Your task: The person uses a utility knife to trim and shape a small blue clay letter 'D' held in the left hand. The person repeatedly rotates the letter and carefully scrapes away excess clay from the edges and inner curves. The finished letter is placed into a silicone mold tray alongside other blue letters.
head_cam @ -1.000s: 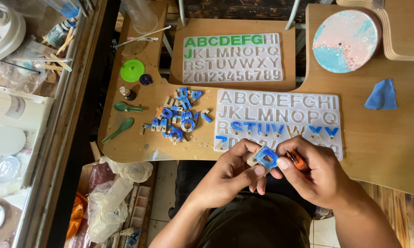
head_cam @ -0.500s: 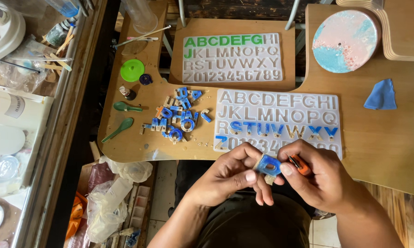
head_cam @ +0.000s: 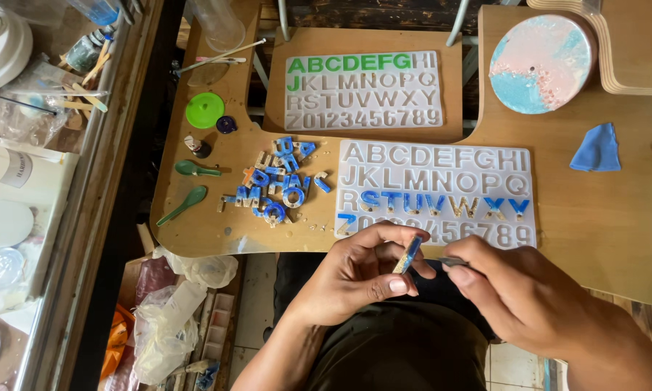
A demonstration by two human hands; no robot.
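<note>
Head view: my left hand [head_cam: 355, 279] pinches a small blue cast resin letter piece [head_cam: 408, 254] edge-on, its long axis tilted up and right, just below the near edge of the white silicone alphabet mould [head_cam: 442, 190]. Right of the piece, my right hand [head_cam: 518, 289] grips a thin metal tool [head_cam: 449, 261], tip pointing left at it.

Both forearms are bare to the near edge of the view, with no sleeves, watch or bracelets showing. The left hand [head_cam: 355, 279] and right hand [head_cam: 518, 289] wear no gloves or rings; the fingers [head_cam: 394, 286] have short, unpainted nails. Between the arms, a dark olive-grey garment [head_cam: 398, 347] covers the torso or lap.
</note>
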